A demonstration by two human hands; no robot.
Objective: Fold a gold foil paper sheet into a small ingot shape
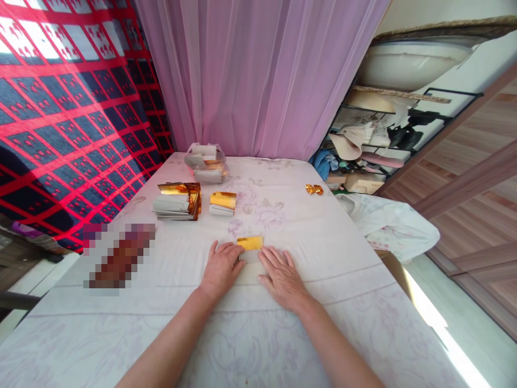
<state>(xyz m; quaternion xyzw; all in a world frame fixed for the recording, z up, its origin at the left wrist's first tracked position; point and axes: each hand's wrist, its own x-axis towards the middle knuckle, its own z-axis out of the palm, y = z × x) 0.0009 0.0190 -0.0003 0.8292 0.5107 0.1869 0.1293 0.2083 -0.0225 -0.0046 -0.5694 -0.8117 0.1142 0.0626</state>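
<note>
Gold foil sheet (250, 243) lies flat on the cloth-covered counter (343, 253), well in front of the foil stacks (177, 201). Left hand (221, 268) and right hand (281, 276) lie spread, palms down, fingertips touching its near edge. Looks like pressing a fold; next move needs a firm, even crease.

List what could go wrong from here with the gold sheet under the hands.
1. Both hands, left and right, press flat on the gold sheet over a soft cloth; the sheet may crease crookedly or slip.
2. The stacks lie just beyond the fingers; a forward sweep might scatter them.
3. Two small gold pieces sit near the cloth's right edge and could roll off.
</note>
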